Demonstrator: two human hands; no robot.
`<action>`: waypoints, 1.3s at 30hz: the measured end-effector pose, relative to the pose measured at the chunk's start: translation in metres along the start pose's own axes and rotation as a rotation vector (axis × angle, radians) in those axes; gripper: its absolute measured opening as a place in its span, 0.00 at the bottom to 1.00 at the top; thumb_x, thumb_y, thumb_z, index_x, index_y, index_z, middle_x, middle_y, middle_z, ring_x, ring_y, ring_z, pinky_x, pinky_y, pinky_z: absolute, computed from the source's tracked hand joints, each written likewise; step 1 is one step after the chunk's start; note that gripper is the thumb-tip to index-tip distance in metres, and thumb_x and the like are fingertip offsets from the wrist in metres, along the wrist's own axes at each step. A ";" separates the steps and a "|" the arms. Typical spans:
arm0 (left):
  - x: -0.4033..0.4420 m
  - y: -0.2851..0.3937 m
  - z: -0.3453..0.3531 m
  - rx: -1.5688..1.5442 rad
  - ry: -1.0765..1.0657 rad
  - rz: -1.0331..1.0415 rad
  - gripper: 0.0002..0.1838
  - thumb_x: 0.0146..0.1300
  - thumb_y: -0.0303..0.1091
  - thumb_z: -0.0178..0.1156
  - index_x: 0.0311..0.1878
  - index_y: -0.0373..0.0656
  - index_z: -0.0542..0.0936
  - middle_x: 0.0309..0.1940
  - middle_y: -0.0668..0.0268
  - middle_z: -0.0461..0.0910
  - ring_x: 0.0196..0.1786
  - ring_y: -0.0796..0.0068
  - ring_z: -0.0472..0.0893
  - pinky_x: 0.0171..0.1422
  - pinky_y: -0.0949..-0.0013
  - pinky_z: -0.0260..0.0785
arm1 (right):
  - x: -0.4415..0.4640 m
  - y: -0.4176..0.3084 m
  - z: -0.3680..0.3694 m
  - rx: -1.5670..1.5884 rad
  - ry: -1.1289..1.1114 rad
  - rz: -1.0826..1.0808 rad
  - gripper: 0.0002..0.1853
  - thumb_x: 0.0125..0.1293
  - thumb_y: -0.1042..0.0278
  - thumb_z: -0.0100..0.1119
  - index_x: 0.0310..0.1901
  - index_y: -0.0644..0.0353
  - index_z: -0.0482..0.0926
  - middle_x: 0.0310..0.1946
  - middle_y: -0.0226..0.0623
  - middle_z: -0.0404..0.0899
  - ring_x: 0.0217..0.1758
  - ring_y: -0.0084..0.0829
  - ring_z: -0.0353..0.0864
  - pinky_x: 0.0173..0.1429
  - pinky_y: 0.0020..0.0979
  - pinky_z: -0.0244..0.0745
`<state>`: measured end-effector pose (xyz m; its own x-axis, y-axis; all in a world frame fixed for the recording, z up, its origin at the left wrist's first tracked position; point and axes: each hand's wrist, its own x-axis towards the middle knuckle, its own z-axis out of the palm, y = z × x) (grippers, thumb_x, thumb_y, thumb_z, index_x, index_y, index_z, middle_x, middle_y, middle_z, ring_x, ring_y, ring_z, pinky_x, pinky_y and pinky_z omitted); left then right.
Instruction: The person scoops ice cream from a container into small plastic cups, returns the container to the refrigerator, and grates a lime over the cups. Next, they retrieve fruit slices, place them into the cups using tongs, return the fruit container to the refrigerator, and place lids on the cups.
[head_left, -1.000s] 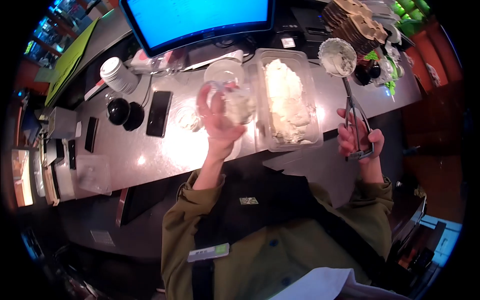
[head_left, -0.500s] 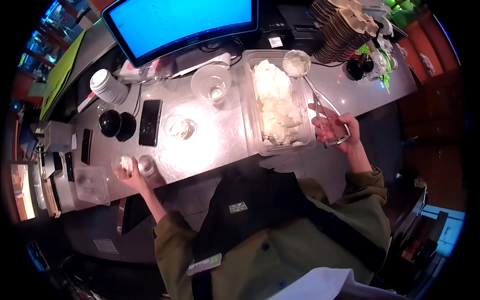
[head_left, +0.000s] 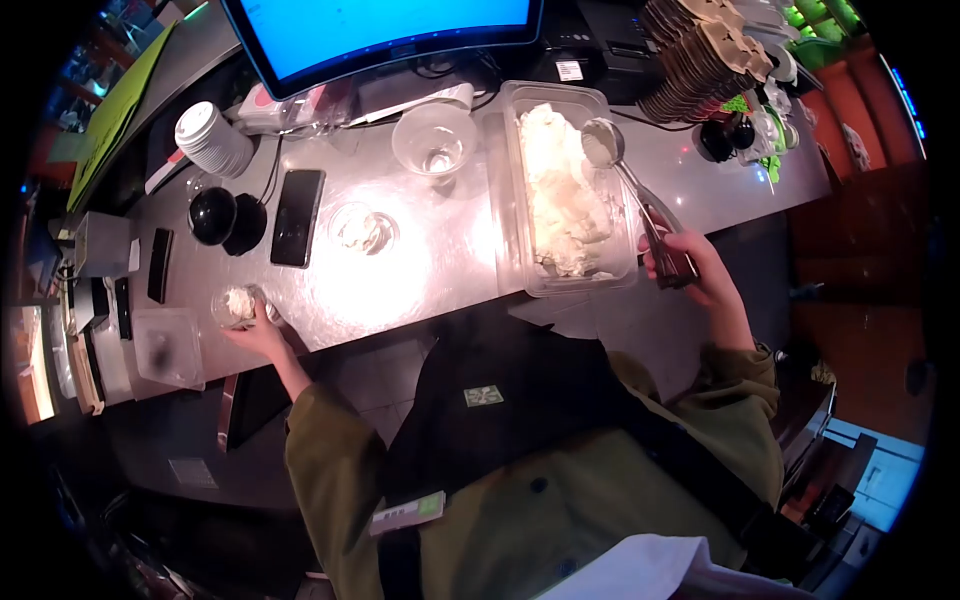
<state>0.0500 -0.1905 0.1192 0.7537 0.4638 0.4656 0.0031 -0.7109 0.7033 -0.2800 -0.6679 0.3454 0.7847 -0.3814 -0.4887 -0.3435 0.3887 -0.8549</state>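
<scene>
Since a second ago, the metal scoop (head_left: 604,146) has swung from right of the clear tub (head_left: 513,170) to over its upper right part, and the small clear cup (head_left: 220,310) has gone from mid-frame to the left side. Right of centre, the tub holds a rough, creamy-white heap (head_left: 565,195). Hands are well apart: the right hand (head_left: 705,268) closed round the scoop's handle, the left hand (head_left: 259,337) round the cup, its white lump (head_left: 238,302) showing
</scene>
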 end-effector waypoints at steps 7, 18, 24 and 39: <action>-0.154 0.177 -0.049 -0.571 -0.835 0.309 0.19 0.53 0.22 0.56 0.51 0.35 0.69 0.45 0.59 0.73 0.48 0.74 0.71 0.50 0.72 0.66 | 0.019 -0.043 0.017 -0.407 -0.124 -0.112 0.24 0.60 0.62 0.47 0.58 0.63 0.63 0.36 0.33 0.74 0.30 0.20 0.73 0.32 0.20 0.69; -0.178 0.237 0.075 -0.819 -0.813 -0.220 0.32 0.53 0.27 0.58 0.60 0.35 0.57 0.56 0.55 0.61 0.56 0.65 0.65 0.59 0.65 0.60 | 0.160 -0.126 0.168 -1.820 -0.368 -0.086 0.25 0.50 0.53 0.54 0.42 0.69 0.76 0.30 0.49 0.77 0.35 0.40 0.78 0.39 0.35 0.72; -0.195 0.207 0.107 -1.177 -0.854 -0.729 0.26 0.61 0.34 0.50 0.61 0.37 0.57 0.56 0.56 0.61 0.57 0.64 0.65 0.60 0.63 0.59 | 0.188 -0.074 0.219 -2.064 -0.266 -0.143 0.29 0.45 0.52 0.59 0.43 0.69 0.70 0.36 0.53 0.78 0.42 0.48 0.78 0.46 0.40 0.73; -0.157 0.270 -0.005 -1.804 -1.420 -1.580 0.36 0.61 0.63 0.40 0.59 0.40 0.62 0.53 0.55 0.67 0.58 0.55 0.65 0.62 0.53 0.59 | 0.014 0.018 0.155 -1.427 0.127 -0.640 0.25 0.47 0.66 0.59 0.47 0.63 0.63 0.38 0.46 0.70 0.39 0.45 0.73 0.42 0.37 0.70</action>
<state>-0.0707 -0.4527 0.2381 0.4899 -0.8423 -0.2250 0.8489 0.5196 -0.0966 -0.1950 -0.5363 0.3505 0.9638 -0.2605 0.0575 -0.2272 -0.9146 -0.3346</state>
